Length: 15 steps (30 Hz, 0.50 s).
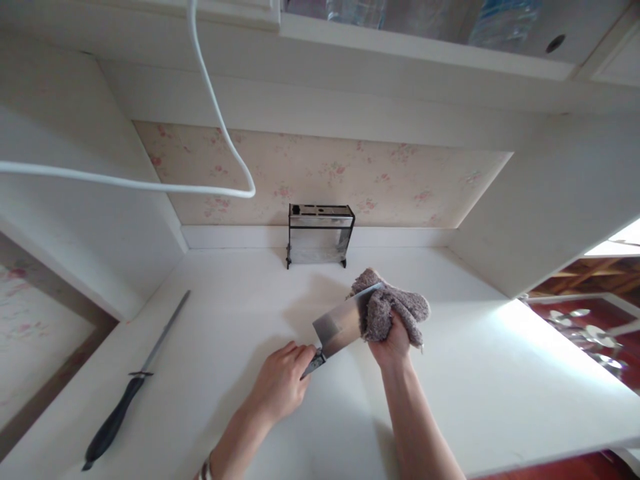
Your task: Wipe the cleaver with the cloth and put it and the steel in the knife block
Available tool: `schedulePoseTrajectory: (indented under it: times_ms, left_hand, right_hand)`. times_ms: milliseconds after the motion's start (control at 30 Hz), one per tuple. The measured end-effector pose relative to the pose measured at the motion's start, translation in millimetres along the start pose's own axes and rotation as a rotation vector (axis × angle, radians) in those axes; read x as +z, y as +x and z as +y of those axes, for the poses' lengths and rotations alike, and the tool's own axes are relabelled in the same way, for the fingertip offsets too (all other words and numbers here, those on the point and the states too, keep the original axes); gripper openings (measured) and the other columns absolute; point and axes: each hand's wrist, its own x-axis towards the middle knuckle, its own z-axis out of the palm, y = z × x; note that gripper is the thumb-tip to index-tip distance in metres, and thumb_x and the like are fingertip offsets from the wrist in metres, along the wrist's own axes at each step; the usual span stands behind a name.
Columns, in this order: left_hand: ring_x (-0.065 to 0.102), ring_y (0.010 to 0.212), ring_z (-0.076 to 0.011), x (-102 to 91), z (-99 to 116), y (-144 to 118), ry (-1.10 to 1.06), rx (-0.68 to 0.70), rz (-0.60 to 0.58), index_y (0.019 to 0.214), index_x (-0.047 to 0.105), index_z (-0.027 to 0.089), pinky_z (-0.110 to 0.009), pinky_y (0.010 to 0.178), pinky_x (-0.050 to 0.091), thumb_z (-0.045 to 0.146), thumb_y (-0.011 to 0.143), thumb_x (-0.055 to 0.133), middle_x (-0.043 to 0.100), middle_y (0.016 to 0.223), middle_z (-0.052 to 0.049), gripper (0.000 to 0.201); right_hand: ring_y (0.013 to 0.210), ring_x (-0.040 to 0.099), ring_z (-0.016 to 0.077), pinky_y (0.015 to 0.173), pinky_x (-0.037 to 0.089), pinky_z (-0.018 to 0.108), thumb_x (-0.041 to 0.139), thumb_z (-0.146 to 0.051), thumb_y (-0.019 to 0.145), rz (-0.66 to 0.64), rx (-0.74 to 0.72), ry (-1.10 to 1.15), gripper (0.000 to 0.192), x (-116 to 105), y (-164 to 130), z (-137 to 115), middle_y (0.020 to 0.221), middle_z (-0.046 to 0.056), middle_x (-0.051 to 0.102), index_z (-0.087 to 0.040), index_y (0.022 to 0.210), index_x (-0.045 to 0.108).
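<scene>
My left hand [286,381] is closed round the dark handle of a cleaver [339,327], whose broad shiny blade slants up to the right. In my right hand [393,343] is a bunched brown-grey cloth [393,308], folded over the far end of the blade and hiding the tip. Both hands are above the white counter, near its middle. Behind the blade, against the back wall, stands a knife block [321,217] with a slotted metal top and clear sides. To the left lies a sharpening steel [134,385] with a black handle, apart from my hands.
The white counter [225,320] sits in a recess between two side panels. A white cable [220,120] hangs in front at upper left. Overhead, a cabinet shelf holds clear plastic-looking items [505,23]. Shiny round objects [597,337] are beyond the counter's right edge.
</scene>
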Motion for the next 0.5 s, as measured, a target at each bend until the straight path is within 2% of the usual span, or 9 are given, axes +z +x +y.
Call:
schedulePoseTrajectory:
  times_ms: [133,300,400,500]
  left_hand:
    - [0.057,0.092,-0.0229,-1.0,-2,-1,0.025,0.04,0.031,0.114,0.053,0.02,-0.036,0.083,0.046,0.017,0.085,0.051,0.066,0.096,-0.006,0.029]
    - [0.058,0.091,-0.0228,1.5,-5,-3,0.093,0.109,0.124,0.12,0.052,0.017,-0.037,0.083,0.047,0.021,0.087,0.053,0.066,0.097,-0.008,0.033]
    - [0.059,0.087,-0.0221,3.2,-9,-5,0.094,0.139,0.16,0.124,0.05,0.017,-0.036,0.079,0.048,0.021,0.087,0.053,0.067,0.093,-0.007,0.037]
    - [0.059,0.081,-0.0217,0.2,-13,-9,0.044,0.139,0.211,0.124,0.052,0.019,-0.037,0.077,0.046,0.022,0.088,0.052,0.066,0.083,-0.005,0.036]
  right_hand:
    - [0.092,0.066,0.0151,0.088,0.053,0.027,0.063,-0.025,0.075,0.059,-0.04,0.08,0.016,12,-6,-3,0.091,-0.003,0.072,-0.022,0.091,0.066]
    - [0.096,0.065,0.0175,0.088,0.054,0.032,0.06,-0.03,0.078,0.007,0.0,0.155,0.019,23,-8,-5,0.094,0.0,0.071,-0.02,0.094,0.065]
    - [0.097,0.065,0.0178,0.088,0.054,0.033,0.055,-0.032,0.08,0.034,-0.023,0.198,0.02,19,-2,-13,0.092,0.0,0.071,-0.021,0.094,0.065]
    - [0.094,0.066,0.0175,0.088,0.053,0.035,0.052,-0.032,0.08,0.136,-0.08,0.192,0.019,5,8,-25,0.086,-0.001,0.071,-0.024,0.091,0.066]
